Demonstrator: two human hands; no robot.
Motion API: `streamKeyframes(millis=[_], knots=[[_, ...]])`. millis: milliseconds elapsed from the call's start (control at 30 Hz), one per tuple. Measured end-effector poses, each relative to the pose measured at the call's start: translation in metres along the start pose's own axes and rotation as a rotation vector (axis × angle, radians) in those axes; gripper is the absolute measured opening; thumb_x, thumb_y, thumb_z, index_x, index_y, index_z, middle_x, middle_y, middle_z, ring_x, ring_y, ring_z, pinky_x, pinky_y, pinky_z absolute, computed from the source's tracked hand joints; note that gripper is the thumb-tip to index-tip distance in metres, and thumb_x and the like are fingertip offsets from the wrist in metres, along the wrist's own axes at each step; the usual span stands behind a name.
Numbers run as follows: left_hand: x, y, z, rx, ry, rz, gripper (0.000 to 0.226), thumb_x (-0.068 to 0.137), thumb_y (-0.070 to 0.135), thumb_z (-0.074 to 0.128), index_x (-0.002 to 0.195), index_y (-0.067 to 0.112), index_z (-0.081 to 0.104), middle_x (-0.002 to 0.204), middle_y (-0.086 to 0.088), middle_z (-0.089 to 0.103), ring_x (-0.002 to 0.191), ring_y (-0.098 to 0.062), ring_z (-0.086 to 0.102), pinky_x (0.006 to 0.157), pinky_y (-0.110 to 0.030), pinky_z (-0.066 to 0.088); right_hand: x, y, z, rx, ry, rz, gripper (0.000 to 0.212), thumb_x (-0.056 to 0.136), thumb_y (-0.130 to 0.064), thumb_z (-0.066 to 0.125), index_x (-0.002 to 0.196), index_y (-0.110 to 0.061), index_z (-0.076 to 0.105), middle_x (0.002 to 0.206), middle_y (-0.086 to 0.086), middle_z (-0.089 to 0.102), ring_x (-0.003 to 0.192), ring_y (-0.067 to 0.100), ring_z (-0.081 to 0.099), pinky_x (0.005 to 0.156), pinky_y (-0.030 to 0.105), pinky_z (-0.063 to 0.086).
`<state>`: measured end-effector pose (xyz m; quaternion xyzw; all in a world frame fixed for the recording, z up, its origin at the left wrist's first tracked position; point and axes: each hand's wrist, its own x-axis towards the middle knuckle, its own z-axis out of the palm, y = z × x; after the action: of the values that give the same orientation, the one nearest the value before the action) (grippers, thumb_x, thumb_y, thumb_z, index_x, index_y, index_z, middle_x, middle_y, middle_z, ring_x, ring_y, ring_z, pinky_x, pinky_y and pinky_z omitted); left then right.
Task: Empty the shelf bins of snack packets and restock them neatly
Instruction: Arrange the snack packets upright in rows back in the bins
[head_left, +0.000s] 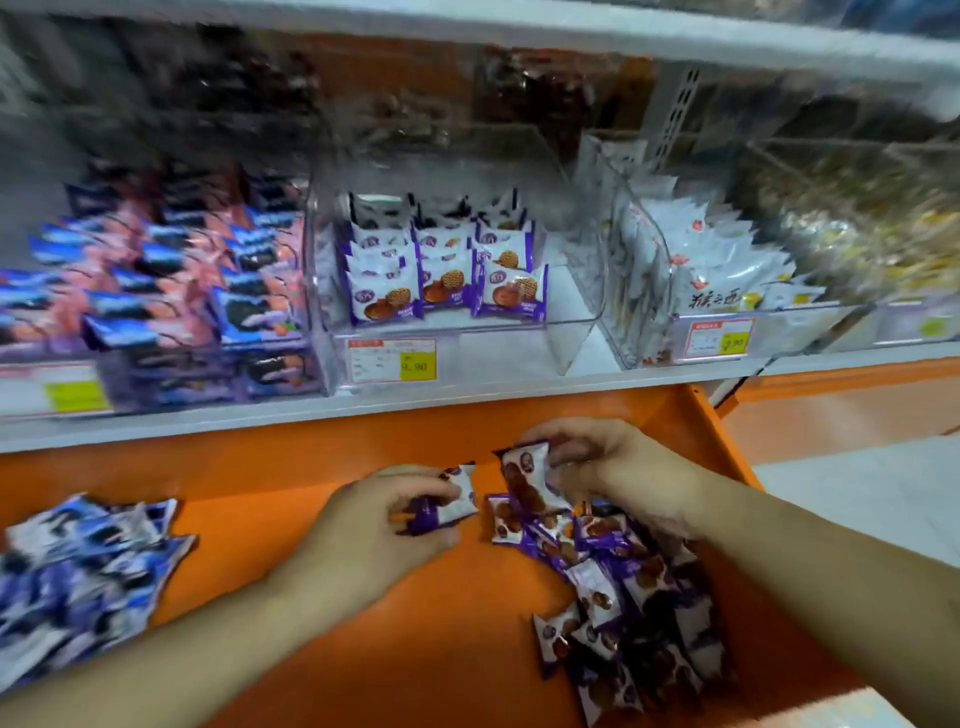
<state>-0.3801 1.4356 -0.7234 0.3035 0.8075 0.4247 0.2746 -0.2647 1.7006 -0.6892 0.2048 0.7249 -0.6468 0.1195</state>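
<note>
My left hand (384, 525) grips a purple-and-white biscuit packet (447, 501) above the orange shelf (363, 649). My right hand (613, 467) pinches another such packet (524, 473), held upright. Below my right hand lies a loose pile of the same purple packets (623, 613). On the shelf above, a clear middle bin (571, 322) holds three neat rows of purple biscuit packets (447, 270), with bare room on its right side.
Blue-and-pink packets fill the left bin (171, 291). A heap of blue-and-white packets (78, 577) lies at the orange shelf's left. White packets (717, 265) stand in the right bin. Price tags (392, 361) front the bins. A white floor (857, 499) shows at right.
</note>
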Motion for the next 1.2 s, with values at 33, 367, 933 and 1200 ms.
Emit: streamKeyframes(millis=[33,367,933,1200], knots=[[-0.015,0.016,-0.016,-0.050,0.027,0.004,0.035,0.078,0.026,0.090,0.107,0.042,0.080,0.124,0.028,0.064,0.107,0.016,0.061,0.091,-0.005,0.048,-0.010,-0.021,0.010,0.072,-0.037,-0.017,0.048,0.093,0.015,0.061,0.127,-0.017,0.073,0.093,0.016,0.066,0.073,0.019,0.061,0.062,0.023,0.050],[-0.096,0.111,-0.120,-0.447,0.416,0.059,0.026,0.083,0.014,0.084,0.094,0.037,0.083,0.101,0.026,0.075,0.086,0.007,0.071,0.067,-0.002,0.049,-0.062,-0.156,0.112,0.221,0.087,-0.325,0.033,0.093,-0.010,0.077,0.124,-0.018,0.070,0.073,0.019,0.066,0.073,0.025,0.065,0.079,0.037,0.051],[-0.071,0.108,-0.163,-0.571,0.367,-0.053,0.047,0.074,0.005,0.089,0.103,0.039,0.077,0.093,0.009,0.079,0.085,-0.009,0.075,0.087,-0.035,0.057,-0.025,-0.130,0.122,0.362,0.304,-0.251,0.089,0.064,-0.031,0.100,0.143,-0.033,0.058,0.139,0.008,0.067,0.127,0.031,0.065,0.110,0.053,0.049],[-0.049,0.096,-0.182,-0.681,0.435,-0.095,0.046,0.078,0.003,0.086,0.109,0.035,0.073,0.098,-0.006,0.080,0.092,-0.027,0.078,0.091,-0.051,0.061,0.010,-0.169,0.089,-0.055,0.501,-0.409,0.029,0.089,0.001,0.077,0.110,-0.015,0.064,0.093,0.014,0.070,0.089,0.030,0.069,0.090,0.053,0.060]])
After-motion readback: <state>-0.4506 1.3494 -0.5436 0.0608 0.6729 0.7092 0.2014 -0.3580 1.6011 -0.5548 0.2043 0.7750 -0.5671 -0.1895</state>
